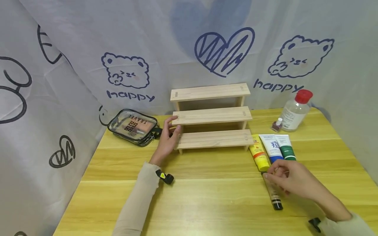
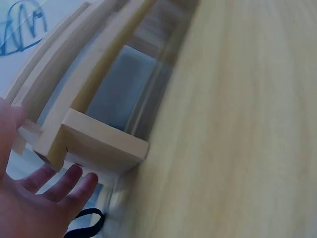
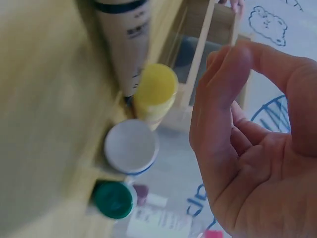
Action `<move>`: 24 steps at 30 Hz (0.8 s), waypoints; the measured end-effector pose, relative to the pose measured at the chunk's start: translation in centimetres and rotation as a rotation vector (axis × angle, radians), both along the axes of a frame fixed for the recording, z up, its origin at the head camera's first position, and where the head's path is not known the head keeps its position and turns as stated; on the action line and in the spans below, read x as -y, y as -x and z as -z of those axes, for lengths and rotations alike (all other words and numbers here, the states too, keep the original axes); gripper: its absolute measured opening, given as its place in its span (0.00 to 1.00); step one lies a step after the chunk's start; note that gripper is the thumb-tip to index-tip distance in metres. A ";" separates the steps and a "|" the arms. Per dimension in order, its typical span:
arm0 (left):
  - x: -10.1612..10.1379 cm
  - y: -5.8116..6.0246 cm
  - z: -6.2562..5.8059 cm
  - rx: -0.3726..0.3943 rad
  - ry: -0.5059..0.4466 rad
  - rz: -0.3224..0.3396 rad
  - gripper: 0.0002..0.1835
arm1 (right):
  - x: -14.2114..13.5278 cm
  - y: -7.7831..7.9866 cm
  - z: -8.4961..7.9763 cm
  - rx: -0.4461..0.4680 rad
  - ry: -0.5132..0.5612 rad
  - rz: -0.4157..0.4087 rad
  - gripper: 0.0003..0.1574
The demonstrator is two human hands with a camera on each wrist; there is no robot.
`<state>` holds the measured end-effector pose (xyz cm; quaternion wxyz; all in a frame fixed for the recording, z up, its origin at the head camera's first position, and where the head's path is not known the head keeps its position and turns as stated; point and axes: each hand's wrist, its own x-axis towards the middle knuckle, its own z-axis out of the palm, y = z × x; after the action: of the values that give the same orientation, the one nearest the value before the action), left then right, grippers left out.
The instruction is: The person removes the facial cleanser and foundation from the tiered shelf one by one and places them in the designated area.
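In the head view, a three-step wooden display rack (image 1: 215, 139) stands at the back of the table. My left hand (image 1: 169, 141) is at its left end, one finger on the middle step and the thumb by the lowest. The left wrist view shows relaxed, spread fingers (image 2: 81, 191) beside the rack's side panel (image 2: 106, 139). My right hand (image 1: 292, 178) hovers over a beige tube with a black cap (image 1: 277, 205), near a yellow tube (image 1: 260, 155). Its thumb and index fingertips come close together in the right wrist view, with nothing visible between them.
A white tube with a blue cap (image 1: 271, 146) and a white-and-green tube (image 1: 286, 147) lie right of the yellow one. Behind them stand a nail polish bottle (image 1: 277, 125) and a red-capped clear bottle (image 1: 293, 116). A clear travel pouch (image 1: 133, 126) lies left of the rack.
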<state>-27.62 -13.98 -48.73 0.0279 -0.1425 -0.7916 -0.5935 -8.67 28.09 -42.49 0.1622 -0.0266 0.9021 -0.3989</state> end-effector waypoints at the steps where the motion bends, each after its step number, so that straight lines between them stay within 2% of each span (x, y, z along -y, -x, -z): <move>1: -0.1 0.0 -0.1 -0.014 0.007 0.002 0.27 | 0.2 0.3 -0.2 -0.028 0.000 -0.006 0.16; 5: -0.5 -0.2 -0.5 -0.096 0.082 -0.001 0.28 | 1.4 1.3 -1.0 -0.149 -0.010 -0.009 0.14; 8: -0.5 -0.5 -1.0 -0.153 0.155 -0.042 0.28 | 2.4 2.1 -1.7 -0.234 -0.015 -0.015 0.13; 13: -0.1 -1.2 -1.7 -0.204 0.233 -0.105 0.29 | 4.1 3.7 -3.4 -0.381 -0.009 -0.034 0.11; 16: 0.0 -1.4 -2.3 -0.227 0.262 -0.095 0.30 | 5.0 4.7 -4.3 -0.450 -0.007 -0.018 0.12; 19: -0.1 -1.5 -3.0 -0.265 0.278 -0.072 0.31 | 5.7 5.6 -5.0 -0.477 -0.009 0.010 0.13; 24: -0.8 -1.4 -4.5 -0.369 0.285 -0.066 0.31 | 6.7 7.2 -5.5 -0.534 -0.054 0.047 0.18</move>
<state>-26.20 -13.23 -44.28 0.1710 -0.2252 -0.8532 -0.4382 -15.88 21.36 -36.95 -0.0901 -0.1058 0.9237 -0.3572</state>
